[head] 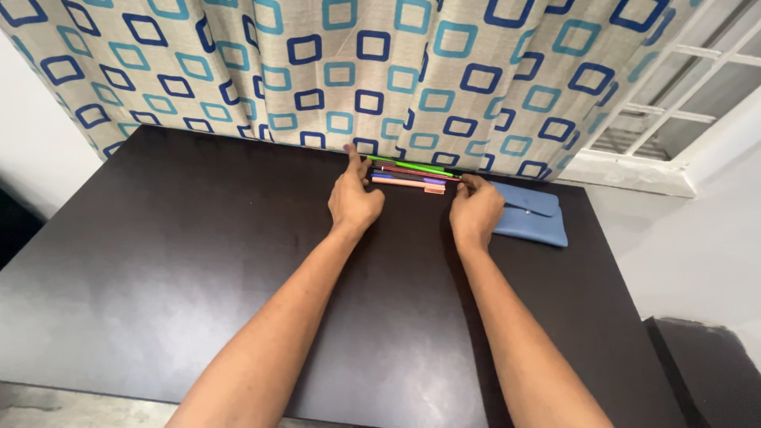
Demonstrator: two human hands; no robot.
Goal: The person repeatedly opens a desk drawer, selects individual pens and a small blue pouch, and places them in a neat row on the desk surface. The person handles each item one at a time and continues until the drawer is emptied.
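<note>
My left hand [354,198] and right hand [476,210] pinch opposite ends of the pens [412,174] on the tabletop [198,261], beside the blue pouch [533,214]. Uneven squeezing could scatter them under the curtain [357,71].

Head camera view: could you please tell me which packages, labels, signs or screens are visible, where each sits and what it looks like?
No labels, signs or screens.
Blue pouch: flat, rectangular, snap flap, on the dark table just right of the right hand.
</note>
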